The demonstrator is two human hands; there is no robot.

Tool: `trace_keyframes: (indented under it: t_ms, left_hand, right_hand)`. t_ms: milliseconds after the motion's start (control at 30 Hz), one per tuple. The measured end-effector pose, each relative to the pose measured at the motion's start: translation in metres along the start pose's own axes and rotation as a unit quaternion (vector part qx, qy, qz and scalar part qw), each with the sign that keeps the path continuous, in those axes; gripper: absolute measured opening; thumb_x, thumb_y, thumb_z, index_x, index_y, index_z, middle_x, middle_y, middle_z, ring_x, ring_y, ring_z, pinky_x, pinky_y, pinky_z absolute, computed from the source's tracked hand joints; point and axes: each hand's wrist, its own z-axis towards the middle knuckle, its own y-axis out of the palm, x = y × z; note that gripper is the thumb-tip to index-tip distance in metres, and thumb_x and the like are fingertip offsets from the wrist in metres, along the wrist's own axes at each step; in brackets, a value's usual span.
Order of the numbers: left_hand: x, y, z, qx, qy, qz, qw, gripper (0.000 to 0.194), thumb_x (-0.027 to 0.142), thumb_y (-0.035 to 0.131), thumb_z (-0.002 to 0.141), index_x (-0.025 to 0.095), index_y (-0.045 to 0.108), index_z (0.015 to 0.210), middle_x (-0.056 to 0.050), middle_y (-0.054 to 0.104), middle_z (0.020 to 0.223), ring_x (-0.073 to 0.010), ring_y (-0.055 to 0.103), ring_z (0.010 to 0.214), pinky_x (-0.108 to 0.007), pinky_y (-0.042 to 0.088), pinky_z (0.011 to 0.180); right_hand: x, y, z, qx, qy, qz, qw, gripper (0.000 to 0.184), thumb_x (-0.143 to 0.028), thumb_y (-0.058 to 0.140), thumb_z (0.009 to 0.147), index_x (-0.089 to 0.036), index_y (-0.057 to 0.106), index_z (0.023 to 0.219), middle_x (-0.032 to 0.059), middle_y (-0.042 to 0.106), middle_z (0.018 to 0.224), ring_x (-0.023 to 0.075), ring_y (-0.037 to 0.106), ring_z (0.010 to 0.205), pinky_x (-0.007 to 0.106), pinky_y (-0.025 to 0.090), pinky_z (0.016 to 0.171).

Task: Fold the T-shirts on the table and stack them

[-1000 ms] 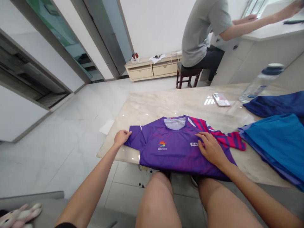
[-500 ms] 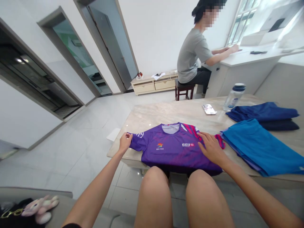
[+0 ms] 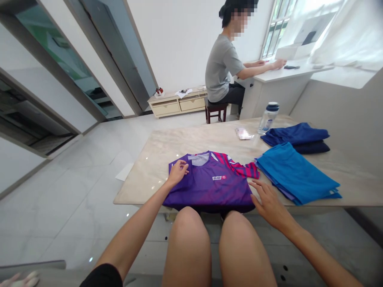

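Observation:
A purple and pink sports jersey [image 3: 214, 187] lies face up on the near edge of a marble table [image 3: 167, 147], its hem hanging over my knees. Its left sleeve is folded in over the chest, and my left hand [image 3: 177, 172] rests on that fold with the fingers bent over the cloth. My right hand [image 3: 269, 201] hovers open at the jersey's right hem, fingers spread, beside the striped right sleeve.
A stack of light blue cloth [image 3: 295, 175] and a dark blue stack [image 3: 296, 136] lie to the right. A water bottle [image 3: 268, 117] and a phone [image 3: 243, 133] stand behind. A person in a grey shirt [image 3: 223, 71] sits at a white desk beyond.
My left hand has folded the left sleeve inward onto the chest. My right hand has slid off the jersey's chest to its right hem. The camera has shifted.

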Motion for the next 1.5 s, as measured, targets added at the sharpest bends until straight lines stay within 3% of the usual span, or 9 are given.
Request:
trace_keyframes:
  t_ms: [67, 167, 300, 567, 800, 1000, 1133, 1300, 1500]
  left_hand:
    - [-0.013, 0.005, -0.008, -0.018, 0.008, -0.010, 1.000, 0.027, 0.034, 0.052, 0.108, 0.020, 0.069, 0.125, -0.012, 0.082, 0.120, -0.0232, 0.082, 0.104, -0.039, 0.065, 0.097]
    - [-0.037, 0.004, -0.024, -0.036, 0.055, 0.041, 0.997, 0.042, 0.034, 0.043, 0.112, 0.020, 0.065, 0.144, -0.015, 0.072, 0.151, -0.0260, 0.068, 0.142, -0.047, 0.051, 0.125]
    - [-0.067, 0.009, -0.038, -0.092, 0.134, 0.176, 0.971, 0.057, 0.040, 0.038, 0.113, 0.020, 0.055, 0.163, -0.013, 0.051, 0.174, -0.0271, 0.048, 0.162, -0.050, 0.035, 0.137]
    - [-0.092, 0.012, -0.025, -0.079, 0.171, 0.269, 0.944, 0.063, 0.046, 0.034, 0.112, 0.031, 0.048, 0.172, -0.005, 0.039, 0.182, -0.0309, 0.038, 0.168, -0.058, 0.027, 0.139]
    - [-0.105, 0.003, -0.014, -0.057, 0.181, 0.266, 0.945, 0.064, 0.045, 0.036, 0.109, 0.031, 0.052, 0.170, -0.007, 0.044, 0.179, -0.0330, 0.042, 0.166, -0.061, 0.031, 0.137]
    - [-0.100, 0.005, -0.016, -0.043, 0.175, 0.237, 0.955, 0.063, 0.044, 0.037, 0.109, 0.028, 0.056, 0.166, -0.008, 0.047, 0.178, -0.0339, 0.043, 0.165, -0.061, 0.029, 0.138]
    - [-0.098, 0.007, -0.018, -0.040, 0.167, 0.220, 0.960, 0.062, 0.042, 0.039, 0.108, 0.026, 0.058, 0.165, -0.009, 0.048, 0.177, -0.0343, 0.043, 0.165, -0.061, 0.027, 0.139]
    - [-0.098, 0.007, -0.020, -0.045, 0.165, 0.214, 0.962, 0.061, 0.040, 0.039, 0.109, 0.025, 0.057, 0.165, -0.009, 0.047, 0.177, -0.0342, 0.041, 0.166, -0.060, 0.026, 0.139]
    - [-0.086, 0.001, -0.024, -0.053, 0.162, 0.242, 0.955, 0.061, 0.037, 0.038, 0.110, 0.022, 0.056, 0.167, -0.010, 0.045, 0.178, -0.0343, 0.041, 0.166, -0.060, 0.029, 0.138]
  right_hand:
    - [0.006, 0.001, 0.001, -0.006, 0.012, 0.002, 1.000, 0.045, -0.036, 0.047, 0.110, -0.021, 0.064, 0.148, 0.0202, 0.068, 0.141, 0.0365, 0.064, 0.131, 0.054, 0.052, 0.114]
    - [0.016, 0.003, 0.011, -0.019, 0.036, 0.001, 0.999, 0.046, -0.035, 0.045, 0.109, -0.020, 0.065, 0.148, 0.0195, 0.070, 0.135, 0.0372, 0.065, 0.126, 0.055, 0.051, 0.114]
    - [0.026, 0.001, 0.039, -0.075, 0.061, -0.031, 0.995, 0.043, -0.028, 0.043, 0.108, -0.016, 0.068, 0.141, 0.0201, 0.070, 0.131, 0.0366, 0.062, 0.128, 0.051, 0.049, 0.115]
    - [0.051, 0.001, 0.101, -0.171, 0.157, -0.176, 0.957, 0.046, -0.047, 0.049, 0.111, -0.015, 0.076, 0.130, 0.0227, 0.065, 0.138, 0.0402, 0.054, 0.126, 0.051, 0.045, 0.109]
    - [0.055, 0.017, 0.115, -0.252, 0.247, -0.180, 0.918, 0.040, -0.057, 0.065, 0.104, -0.021, 0.077, 0.117, 0.0183, 0.066, 0.131, 0.0377, 0.057, 0.124, 0.047, 0.045, 0.106]
    - [0.047, 0.017, 0.115, -0.260, 0.294, -0.159, 0.906, 0.033, -0.048, 0.068, 0.102, -0.020, 0.078, 0.116, 0.0170, 0.069, 0.128, 0.0350, 0.061, 0.122, 0.041, 0.046, 0.100]
    - [0.049, 0.002, 0.128, -0.209, 0.280, -0.110, 0.931, 0.026, -0.043, 0.064, 0.103, -0.021, 0.078, 0.104, 0.0135, 0.074, 0.121, 0.0326, 0.063, 0.120, 0.041, 0.048, 0.098]
    - [0.047, -0.016, 0.169, -0.101, 0.276, 0.071, 0.953, 0.033, -0.052, 0.060, 0.105, -0.020, 0.066, 0.103, 0.0059, 0.074, 0.089, 0.0216, 0.065, 0.083, 0.033, 0.053, 0.080]
    - [-0.002, -0.031, 0.233, -0.093, 0.267, -0.038, 0.958, 0.014, -0.031, 0.064, 0.105, -0.018, 0.067, 0.106, 0.0069, 0.073, 0.081, 0.0218, 0.068, 0.073, 0.032, 0.055, 0.074]
